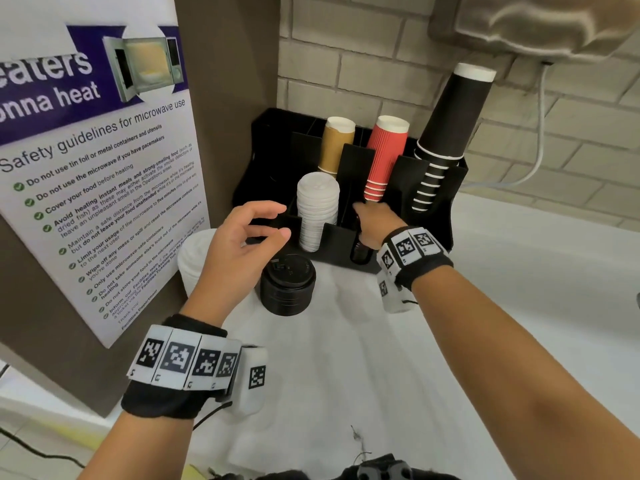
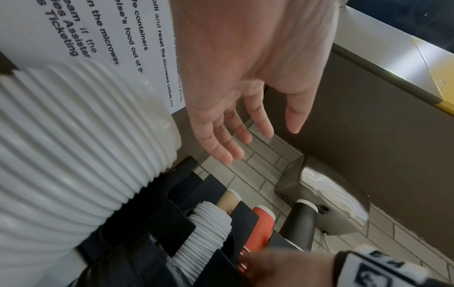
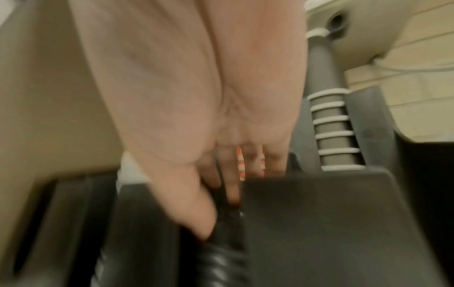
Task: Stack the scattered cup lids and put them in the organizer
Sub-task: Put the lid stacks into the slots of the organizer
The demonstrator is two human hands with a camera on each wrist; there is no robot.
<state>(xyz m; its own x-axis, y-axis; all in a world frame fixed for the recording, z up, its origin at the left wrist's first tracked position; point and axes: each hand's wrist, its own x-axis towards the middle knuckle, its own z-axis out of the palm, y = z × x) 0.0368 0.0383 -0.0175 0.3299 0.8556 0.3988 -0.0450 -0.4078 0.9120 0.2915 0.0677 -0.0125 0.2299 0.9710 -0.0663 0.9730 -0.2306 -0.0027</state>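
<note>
A black organizer (image 1: 346, 161) stands against the brick wall, with a tall stack of white lids (image 1: 318, 209) in a front slot. My right hand (image 1: 369, 221) reaches down into the neighbouring slot; in the blurred right wrist view its thumb and fingers (image 3: 203, 223) pinch a stack of black lids (image 3: 221, 256) sitting there. A short stack of black lids (image 1: 287, 287) stands on the white counter in front. My left hand (image 1: 277, 220) hovers just above it, fingers relaxed and holding nothing. A wider stack of white lids (image 2: 73, 155) stands left of that hand.
Brown cups (image 1: 337, 147), red cups (image 1: 384, 157) and a tall leaning stack of black cups (image 1: 446, 133) fill the organizer's rear slots. A microwave safety poster (image 1: 97, 174) covers the panel on the left. A wall-mounted appliance (image 1: 540, 26) with a white cable hangs above right.
</note>
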